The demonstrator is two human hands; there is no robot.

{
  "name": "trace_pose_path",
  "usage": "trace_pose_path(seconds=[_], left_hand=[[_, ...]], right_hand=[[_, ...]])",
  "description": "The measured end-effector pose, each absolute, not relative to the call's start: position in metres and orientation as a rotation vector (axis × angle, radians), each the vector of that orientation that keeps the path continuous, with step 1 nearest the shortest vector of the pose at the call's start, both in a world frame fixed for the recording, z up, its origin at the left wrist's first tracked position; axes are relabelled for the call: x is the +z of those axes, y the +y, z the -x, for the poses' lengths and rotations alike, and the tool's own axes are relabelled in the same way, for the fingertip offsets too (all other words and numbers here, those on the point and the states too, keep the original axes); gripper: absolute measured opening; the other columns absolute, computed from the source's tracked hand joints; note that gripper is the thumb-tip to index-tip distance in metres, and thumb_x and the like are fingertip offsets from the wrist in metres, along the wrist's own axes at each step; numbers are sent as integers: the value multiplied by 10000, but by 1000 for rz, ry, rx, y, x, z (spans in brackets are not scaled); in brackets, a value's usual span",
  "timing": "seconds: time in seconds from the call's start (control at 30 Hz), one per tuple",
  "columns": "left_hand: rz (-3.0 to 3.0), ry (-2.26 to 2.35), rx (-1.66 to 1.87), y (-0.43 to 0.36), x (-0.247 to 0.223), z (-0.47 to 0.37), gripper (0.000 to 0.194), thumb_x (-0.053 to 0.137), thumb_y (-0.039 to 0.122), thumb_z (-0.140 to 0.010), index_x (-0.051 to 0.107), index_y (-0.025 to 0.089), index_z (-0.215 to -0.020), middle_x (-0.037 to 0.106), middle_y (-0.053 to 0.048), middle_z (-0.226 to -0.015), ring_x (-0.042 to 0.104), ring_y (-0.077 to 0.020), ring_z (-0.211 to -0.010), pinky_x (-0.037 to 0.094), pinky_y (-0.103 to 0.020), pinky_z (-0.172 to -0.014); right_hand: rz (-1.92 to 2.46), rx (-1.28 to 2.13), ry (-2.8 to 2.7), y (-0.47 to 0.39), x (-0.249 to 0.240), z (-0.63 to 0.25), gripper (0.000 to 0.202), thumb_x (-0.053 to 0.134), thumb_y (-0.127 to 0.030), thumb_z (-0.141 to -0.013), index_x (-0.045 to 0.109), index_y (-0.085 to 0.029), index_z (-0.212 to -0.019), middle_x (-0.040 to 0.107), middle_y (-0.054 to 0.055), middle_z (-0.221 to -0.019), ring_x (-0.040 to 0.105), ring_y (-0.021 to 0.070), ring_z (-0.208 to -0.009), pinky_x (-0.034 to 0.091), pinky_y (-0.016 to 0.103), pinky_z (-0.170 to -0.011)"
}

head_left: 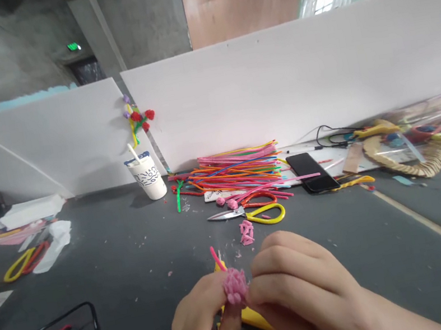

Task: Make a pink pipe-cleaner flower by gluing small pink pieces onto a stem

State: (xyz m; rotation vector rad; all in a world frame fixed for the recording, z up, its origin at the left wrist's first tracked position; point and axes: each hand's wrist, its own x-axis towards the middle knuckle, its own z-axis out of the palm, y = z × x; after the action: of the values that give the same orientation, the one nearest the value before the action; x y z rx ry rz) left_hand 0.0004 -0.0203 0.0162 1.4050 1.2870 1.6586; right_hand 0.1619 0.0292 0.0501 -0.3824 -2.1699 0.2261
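- Nearest, the left hand (201, 322) holds a pink fuzzy cluster (235, 286) between thumb and fingers, low in the middle of the view and above the worktop (126, 261).
- Right hand (305, 286): fingers drawn in narrow, tips at the cluster's right edge; whether they pinch a piece of it is hidden.
- Going by its look, the cluster should be very light, soft and squashable, with a grippy nap rather than a slippery skin. Hard squeezing would likely flatten its loops, so a light pinch low at its base seems best.
- Just behind the left thumb a pink stick (217, 258) pokes up; it probably bends easily and keeps the bend. I cannot tell whether it joins the cluster.
- Beneath the hands lies a yellow tool (258, 319), mostly covered.
- Beyond them, small pink pieces (246, 232) lie in a loose pile, likely light enough to scatter at a brush.
- Next come open scissors (241, 212), with two pink balls (226, 202) just beyond the blades.
- Farther back, a heap of coloured fuzzy sticks (238, 170) lies between a cup (148, 177) and a phone (311, 172).
- Farthest, white panels (294, 78) stand behind.
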Motion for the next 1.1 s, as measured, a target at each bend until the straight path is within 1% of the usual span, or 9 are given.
trace_pose_path(seconds=[0.07, 0.1, 0.13, 0.2, 0.63, 0.73, 0.83, 0.9, 1.1], left_hand=[[-1303, 1250, 1558, -17, 15, -1, 55, 796, 234, -720, 770, 281, -731, 733, -12, -673, 655, -199, -630, 531, -286, -650], [-1248, 1215, 1524, -16, 14, -2, 62, 782, 321, -739, 751, 270, -722, 704, -4, -629, 638, -184, -577, 530, -278, -600], [-1196, 1181, 1505, -14, 13, -2, 134, 765, 388, -749, 733, 262, -719, 677, 5, -592, 620, -169, -530, 524, -268, -552], [-1112, 1132, 1491, -11, 11, -4, 211, 749, 454, -750, 714, 247, -726, 650, 15, -551, 601, -149, -481, 513, -246, -493], [-805, 924, 1300, -6, 11, -3, 290, 801, 416, -716, 657, 163, -703, 614, 47, -484, 589, -74, -372, 437, -128, -368], [-799, 907, 1303, -6, 11, -4, 285, 798, 416, -720, 657, 169, -703, 611, 45, -454, 596, -85, -371, 439, -130, -369], [-825, 897, 1344, -6, 10, -4, 271, 795, 419, -722, 670, 179, -718, 637, 28, -474, 609, -104, -387, 468, -158, -388], [-829, 889, 1380, -7, 9, -4, 248, 798, 410, -719, 685, 190, -717, 648, 26, -503, 605, -106, -390, 483, -175, -397], [-912, 824, 1497, -10, 4, -6, 126, 781, 353, -750, 752, 230, -742, 665, 14, -586, 591, -106, -422, 510, -216, -445]], right_hand=[[409, 300, -2132, 31, 50, -161, 128, 544, -71, -914, 600, -178, -957, 654, 55, -818, 527, 150, -699, 452, 276, -648], [421, 329, -2120, 32, 49, -161, 117, 551, -81, -915, 601, -178, -957, 652, 55, -832, 537, 149, -718, 456, 271, -660], [428, 348, -2114, 34, 49, -160, 105, 558, -89, -914, 602, -176, -953, 650, 55, -840, 544, 148, -730, 458, 269, -669], [449, 361, -2118, 36, 48, -160, 85, 569, -94, -907, 604, -168, -927, 640, 51, -830, 542, 145, -727, 458, 268, -675], [543, 237, -2124, 37, 40, -157, 113, 544, -63, -897, 591, -157, -854, 605, 53, -784, 501, 152, -676, 422, 276, -622], [565, 386, -2067, 36, 44, -157, 115, 565, -67, -881, 600, -169, -918, 607, 44, -856, 544, 145, -749, 458, 256, -679], [648, 628, -1940, 36, 46, -155, 254, 613, -33, -789, 569, -191, -983, 593, 30, -956, 565, 134, -855, 480, 227, -757], [708, 785, -1867, 35, 47, -153, 313, 608, -9, -733, 547, -204, -969, 589, 17, -977, 560, 127, -858, 484, 220, -763], [747, 1141, -1777, 27, 46, -148, 281, 570, -7, -738, 550, -220, -919, 657, -13, -944, 618, 105, -861, 497, 199, -766]])
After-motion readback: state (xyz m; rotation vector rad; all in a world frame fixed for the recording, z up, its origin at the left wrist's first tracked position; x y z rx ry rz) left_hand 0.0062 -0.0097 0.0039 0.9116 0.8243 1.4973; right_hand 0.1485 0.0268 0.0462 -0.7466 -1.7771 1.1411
